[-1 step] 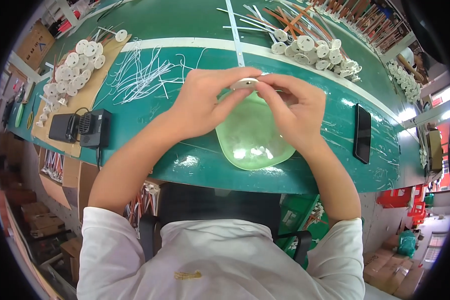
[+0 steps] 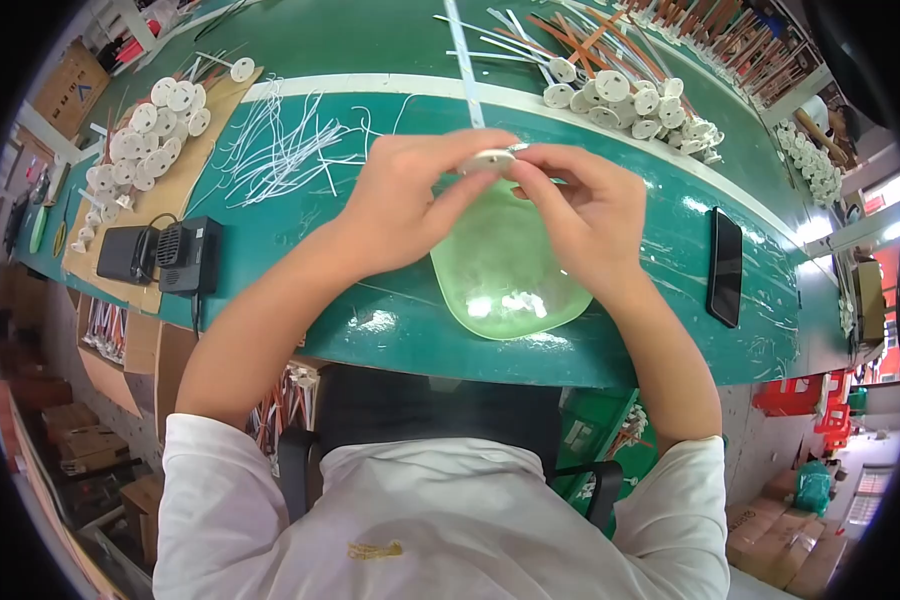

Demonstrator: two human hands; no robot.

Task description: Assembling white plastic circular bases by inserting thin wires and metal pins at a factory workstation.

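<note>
Over a translucent green bowl (image 2: 510,310), both hands meet at a small white round disc (image 2: 487,163) with a hole in it. My left hand (image 2: 400,200) is closed, pinching the disc between thumb and fingers. Thumb and index finger of my right hand (image 2: 590,210) come together at the disc's right edge; a small shiny piece shows there, too small to name. Leading away from the disc's far side is a long pale flat strip (image 2: 465,65); whether it joins the disc is hidden by my fingers.
White wires (image 2: 285,145) lie in a loose heap at left, near piled disc-ended strips (image 2: 150,140) on cardboard. More disc-ended strips (image 2: 620,100) lie at the back right. A black device (image 2: 190,255) sits at left, a phone (image 2: 725,268) at right.
The disc has turned slightly and shifted a little left, and the strip's far end has moved left. My right hand has edged left, and the small shiny piece has come into sight.
</note>
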